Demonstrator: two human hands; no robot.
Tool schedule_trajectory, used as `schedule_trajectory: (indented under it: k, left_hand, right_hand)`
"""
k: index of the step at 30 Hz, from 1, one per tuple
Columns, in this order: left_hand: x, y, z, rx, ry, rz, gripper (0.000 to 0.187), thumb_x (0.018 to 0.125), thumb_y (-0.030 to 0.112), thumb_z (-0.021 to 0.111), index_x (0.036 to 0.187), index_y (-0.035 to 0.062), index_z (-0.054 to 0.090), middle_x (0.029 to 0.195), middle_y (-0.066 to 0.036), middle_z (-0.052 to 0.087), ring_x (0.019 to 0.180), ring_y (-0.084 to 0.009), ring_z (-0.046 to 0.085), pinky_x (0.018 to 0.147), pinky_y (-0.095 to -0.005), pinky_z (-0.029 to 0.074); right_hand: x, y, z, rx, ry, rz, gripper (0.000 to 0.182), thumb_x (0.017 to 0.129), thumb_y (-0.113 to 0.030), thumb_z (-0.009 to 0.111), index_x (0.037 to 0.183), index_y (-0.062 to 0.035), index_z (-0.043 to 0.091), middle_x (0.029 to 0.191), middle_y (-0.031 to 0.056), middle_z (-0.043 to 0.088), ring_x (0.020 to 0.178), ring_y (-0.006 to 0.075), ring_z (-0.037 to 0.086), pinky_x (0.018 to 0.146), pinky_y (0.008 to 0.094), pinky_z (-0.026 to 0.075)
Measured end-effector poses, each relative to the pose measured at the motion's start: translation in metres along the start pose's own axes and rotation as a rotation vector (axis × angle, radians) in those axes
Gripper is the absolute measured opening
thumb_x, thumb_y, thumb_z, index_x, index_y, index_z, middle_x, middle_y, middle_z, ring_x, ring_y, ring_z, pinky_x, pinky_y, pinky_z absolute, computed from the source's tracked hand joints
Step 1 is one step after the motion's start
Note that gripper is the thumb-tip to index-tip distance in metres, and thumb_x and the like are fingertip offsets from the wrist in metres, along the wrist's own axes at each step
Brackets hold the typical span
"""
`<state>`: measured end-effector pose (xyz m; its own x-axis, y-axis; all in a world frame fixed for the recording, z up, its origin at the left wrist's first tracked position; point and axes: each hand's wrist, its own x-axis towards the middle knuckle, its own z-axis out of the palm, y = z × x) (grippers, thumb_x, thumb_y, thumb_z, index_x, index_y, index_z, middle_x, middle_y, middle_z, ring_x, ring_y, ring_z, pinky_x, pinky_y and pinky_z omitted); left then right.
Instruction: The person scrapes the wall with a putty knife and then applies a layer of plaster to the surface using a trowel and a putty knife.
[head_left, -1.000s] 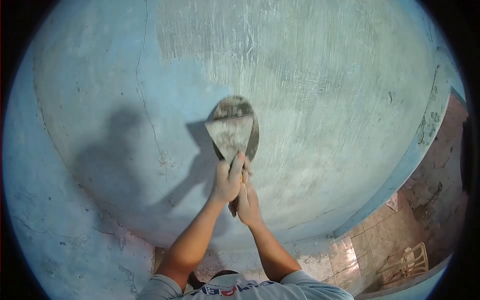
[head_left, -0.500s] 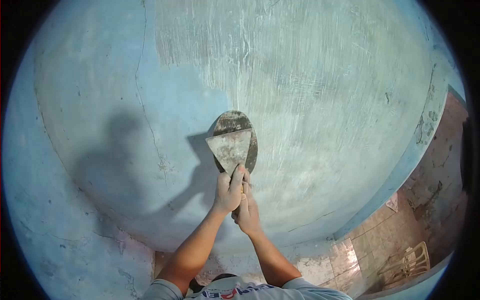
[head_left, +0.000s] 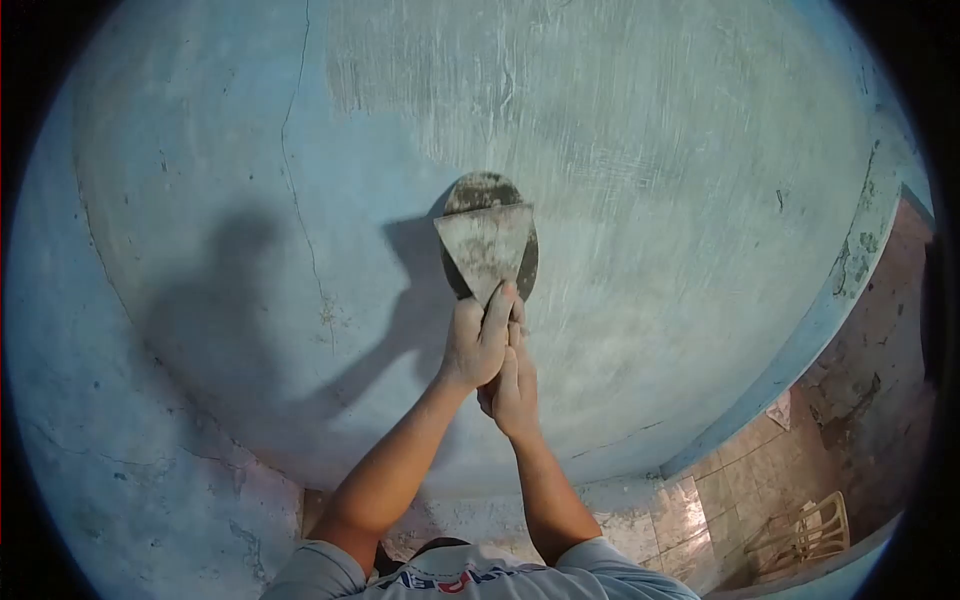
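Observation:
Near the centre of the head view, a triangular metal scraper blade lies over a dark oval sanding disc or pad, both in front of the blue wall. Dusty and closed, my left hand grips the scraper low on its blade, the thumb stretched up along it. Just right of it and partly under it, my right hand is wrapped around a handle that is mostly hidden. The two hands touch. Above them the wall has a pale, streaked coating; bare blue paint shows at the left.
A long crack runs down the wall at the left, beside the shadow of my head and arms. At the lower right are a tiled floor, a plastic chair and a wall edge.
Both hands, with the scraper and the oval piece, have moved up and slightly right across the wall. The grip looks the same.

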<state>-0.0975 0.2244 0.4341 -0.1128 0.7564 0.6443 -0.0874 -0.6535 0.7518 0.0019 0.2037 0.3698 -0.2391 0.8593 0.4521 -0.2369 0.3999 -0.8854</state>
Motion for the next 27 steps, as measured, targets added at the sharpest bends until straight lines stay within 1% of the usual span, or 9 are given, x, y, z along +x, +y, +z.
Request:
schedule_trajectory:
  k: [5, 8, 11, 15, 18, 20, 22, 25, 27]
  left_hand:
    - [-0.029, -0.016, -0.009, 0.043, -0.004, -0.012, 0.049, 0.114, 0.029, 0.045, 0.074, 0.003, 0.055, 0.061, 0.0, 0.053, 0.056, -0.0078, 0.048, 0.052, -0.0289, 0.036]
    - [-0.037, -0.013, -0.009, 0.043, 0.024, 0.003, 0.044, 0.113, 0.025, 0.047, 0.078, 0.0003, 0.058, 0.062, -0.001, 0.053, 0.058, -0.01, 0.049, 0.056, -0.0314, 0.042]
    - [-0.007, 0.007, -0.016, 0.056, -0.025, 0.0, 0.048, 0.114, 0.029, 0.045, 0.075, 0.0026, 0.055, 0.062, 0.0, 0.053, 0.058, -0.01, 0.05, 0.057, -0.0296, 0.043]
    - [0.003, 0.002, -0.024, -0.001, -0.04, 0.059, 0.048, 0.114, 0.029, 0.042, 0.074, 0.0044, 0.052, 0.061, 0.0, 0.051, 0.059, -0.0109, 0.05, 0.063, -0.0317, 0.049]
    - [-0.031, -0.002, -0.023, -0.004, 0.008, -0.015, 0.045, 0.114, 0.027, 0.042, 0.077, 0.0051, 0.053, 0.063, -0.002, 0.052, 0.06, -0.0124, 0.051, 0.066, -0.0341, 0.051]
    - [-0.041, -0.01, -0.025, -0.034, 0.029, -0.049, 0.043, 0.114, 0.026, 0.042, 0.078, 0.0048, 0.053, 0.063, -0.003, 0.053, 0.06, -0.0129, 0.052, 0.066, -0.0338, 0.05]
    - [-0.033, -0.002, -0.029, 0.041, -0.035, -0.041, 0.046, 0.114, 0.027, 0.043, 0.075, 0.0043, 0.053, 0.063, -0.003, 0.053, 0.062, -0.0128, 0.054, 0.065, -0.0325, 0.049]
    - [0.0, 0.017, -0.027, 0.04, -0.031, -0.013, 0.05, 0.114, 0.028, 0.043, 0.071, 0.0039, 0.051, 0.062, -0.003, 0.053, 0.062, -0.0131, 0.054, 0.064, -0.0324, 0.049]
    - [-0.002, 0.015, -0.029, 0.02, -0.037, -0.045, 0.05, 0.114, 0.029, 0.043, 0.071, 0.0039, 0.051, 0.062, -0.003, 0.054, 0.062, -0.0131, 0.054, 0.063, -0.0324, 0.048]
  right_hand:
    - [-0.009, 0.051, 0.003, -0.157, 0.072, -0.292, 0.046, 0.113, -0.025, 0.034, 0.146, 0.0039, 0.049, 0.102, 0.0071, 0.062, 0.061, 0.0071, 0.058, 0.05, 0.023, 0.046]
    - [-0.013, 0.052, 0.01, -0.112, 0.048, -0.24, 0.05, 0.112, -0.021, 0.037, 0.157, 0.0015, 0.041, 0.106, 0.0068, 0.06, 0.062, 0.0067, 0.054, 0.055, 0.0252, 0.047]
    - [-0.001, 0.007, 0.013, 0.037, -0.046, -0.016, 0.055, 0.112, -0.022, 0.034, 0.162, 0.0011, 0.033, 0.079, 0.0011, 0.058, 0.054, 0.0078, 0.05, 0.051, 0.0262, 0.043]
    - [0.012, 0.001, 0.021, -0.137, -0.072, -0.164, 0.058, 0.113, -0.029, 0.027, 0.163, 0.0011, 0.027, 0.072, -0.0003, 0.056, 0.047, 0.0054, 0.045, 0.044, 0.0226, 0.04]
    - [-0.018, 0.023, 0.023, -0.097, -0.075, -0.106, 0.064, 0.113, -0.031, 0.026, 0.166, 0.0033, 0.019, 0.096, 0.0093, 0.067, 0.05, 0.0059, 0.047, 0.046, 0.023, 0.042]
    - [-0.007, 0.034, 0.025, -0.273, -0.022, -0.311, 0.066, 0.111, -0.031, 0.029, 0.166, 0.0039, 0.017, 0.142, 0.0221, 0.052, 0.068, 0.0125, 0.055, 0.058, 0.0271, 0.047]
    - [-0.013, 0.022, 0.019, -0.159, -0.076, -0.153, 0.063, 0.11, -0.025, 0.031, 0.166, 0.0026, 0.022, 0.168, 0.0282, 0.028, 0.098, 0.0249, 0.068, 0.08, 0.0352, 0.055]
    - [0.011, -0.006, 0.023, -0.124, -0.093, -0.071, 0.062, 0.111, -0.026, 0.031, 0.166, 0.0014, 0.022, 0.13, 0.0182, 0.058, 0.068, 0.0144, 0.06, 0.06, 0.0297, 0.051]
    - [0.01, -0.004, 0.03, -0.045, -0.061, -0.111, 0.062, 0.115, -0.032, 0.026, 0.164, 0.0056, 0.022, 0.071, 0.0002, 0.054, 0.045, 0.0052, 0.043, 0.043, 0.0229, 0.039]
